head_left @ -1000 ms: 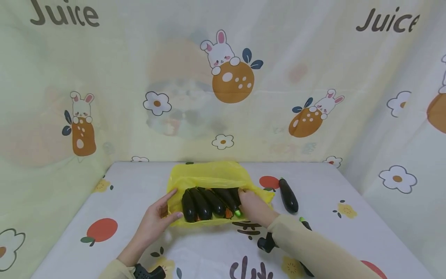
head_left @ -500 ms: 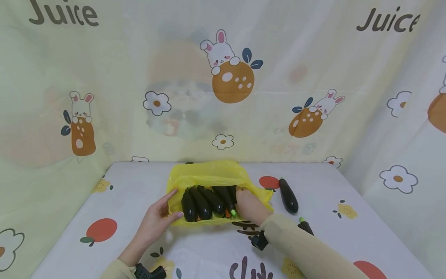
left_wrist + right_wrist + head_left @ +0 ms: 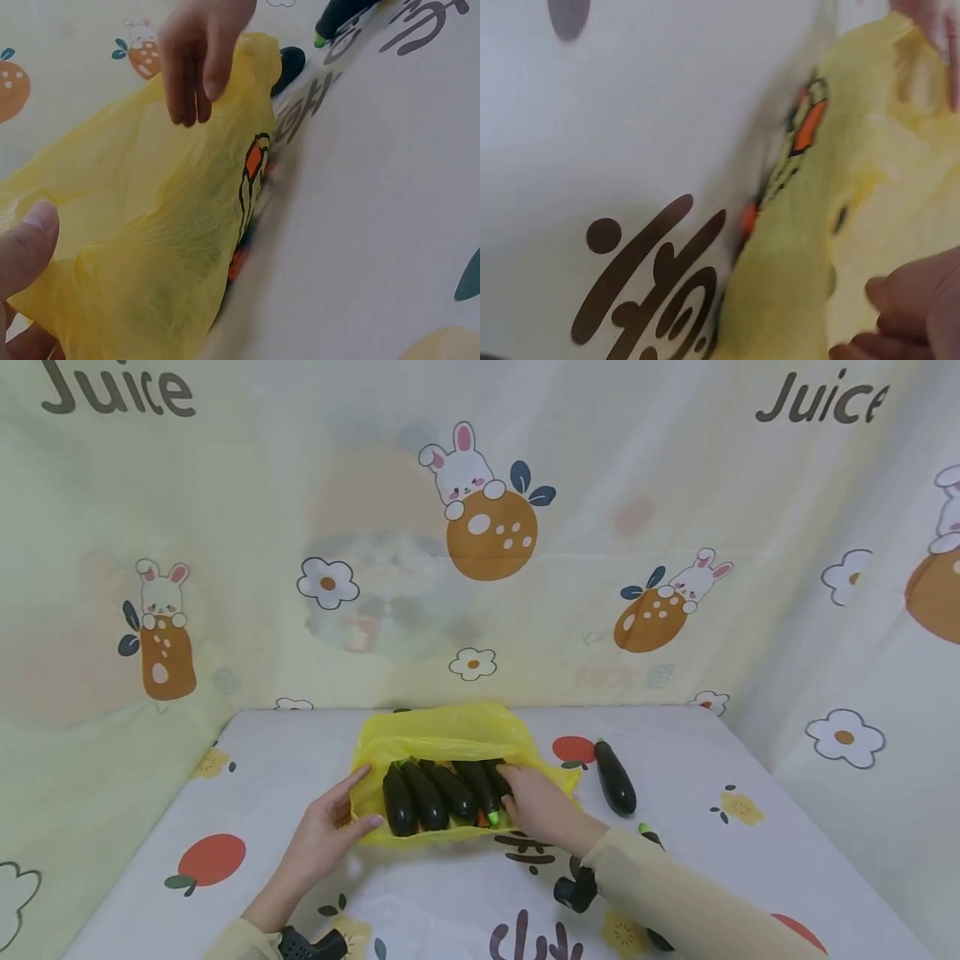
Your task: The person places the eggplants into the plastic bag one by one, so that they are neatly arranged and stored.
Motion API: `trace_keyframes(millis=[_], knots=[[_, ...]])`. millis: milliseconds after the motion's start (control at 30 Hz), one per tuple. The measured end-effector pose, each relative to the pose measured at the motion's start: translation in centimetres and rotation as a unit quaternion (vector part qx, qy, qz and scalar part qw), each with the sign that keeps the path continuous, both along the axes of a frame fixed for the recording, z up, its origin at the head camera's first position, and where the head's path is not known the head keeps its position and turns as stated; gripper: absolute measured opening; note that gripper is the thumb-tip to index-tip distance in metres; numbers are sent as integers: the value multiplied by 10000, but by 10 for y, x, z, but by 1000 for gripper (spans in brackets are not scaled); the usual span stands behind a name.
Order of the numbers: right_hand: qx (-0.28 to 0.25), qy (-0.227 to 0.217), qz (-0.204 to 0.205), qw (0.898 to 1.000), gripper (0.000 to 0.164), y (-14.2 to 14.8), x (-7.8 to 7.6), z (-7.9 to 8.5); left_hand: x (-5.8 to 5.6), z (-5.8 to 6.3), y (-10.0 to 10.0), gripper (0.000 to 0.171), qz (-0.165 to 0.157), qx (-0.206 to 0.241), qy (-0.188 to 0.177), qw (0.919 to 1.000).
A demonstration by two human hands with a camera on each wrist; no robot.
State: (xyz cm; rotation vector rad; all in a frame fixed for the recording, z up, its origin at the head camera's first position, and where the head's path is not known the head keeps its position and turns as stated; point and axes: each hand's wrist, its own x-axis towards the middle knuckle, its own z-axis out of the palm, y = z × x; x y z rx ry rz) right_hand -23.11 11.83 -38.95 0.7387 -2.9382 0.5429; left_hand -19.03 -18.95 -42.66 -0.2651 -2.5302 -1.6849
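A yellow plastic bag (image 3: 431,722) lies on the table with its mouth toward me. Several dark eggplants (image 3: 427,797) sit side by side inside it, the rightmost partly covered by my right hand. My left hand (image 3: 318,839) pinches the bag's left edge, the thumb (image 3: 26,251) on one side and the fingers on the other. At the right end of the bag's mouth is my right hand (image 3: 543,810). Its fingers hang loosely downward over the bag in the left wrist view, with nothing seen in them.
To the right of the bag lies a loose eggplant (image 3: 617,778). Another eggplant (image 3: 651,833) is mostly hidden under the right sleeve (image 3: 667,885). Black wrist devices (image 3: 576,890) are on both wrists. A printed cloth covers the table (image 3: 442,893), and a curtain (image 3: 390,485) hangs behind it.
My right hand reached a little deeper into the bag, then drew back slightly to the right. The left hand kept its hold on the bag's edge. The head view shifted slightly.
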Motion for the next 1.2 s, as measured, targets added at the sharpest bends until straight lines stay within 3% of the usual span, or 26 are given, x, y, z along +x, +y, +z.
trace_keyframes(millis=[167,333,500,700,867,1200], knots=[[-656,-172,450,9967,42,28,14,14,-2,-2,-1,75,43,-37,-92,9999],[-1362,244,691,9880,38,78,14,24,-4,-3,-2,76,66,-20,-196,9998],[-1246,638,-1,9902,38,138,3,35,-5,-2,-3,76,4,0,-243,9997],[-1036,394,-858,9901,46,200,-14,45,-4,-1,-6,75,-59,25,-161,9999],[-882,138,-980,9912,49,213,-29,33,-3,-1,-8,75,-71,70,-181,9998],[-332,-598,-830,9942,64,190,-46,-19,-3,-1,-6,74,-134,46,-41,9999]])
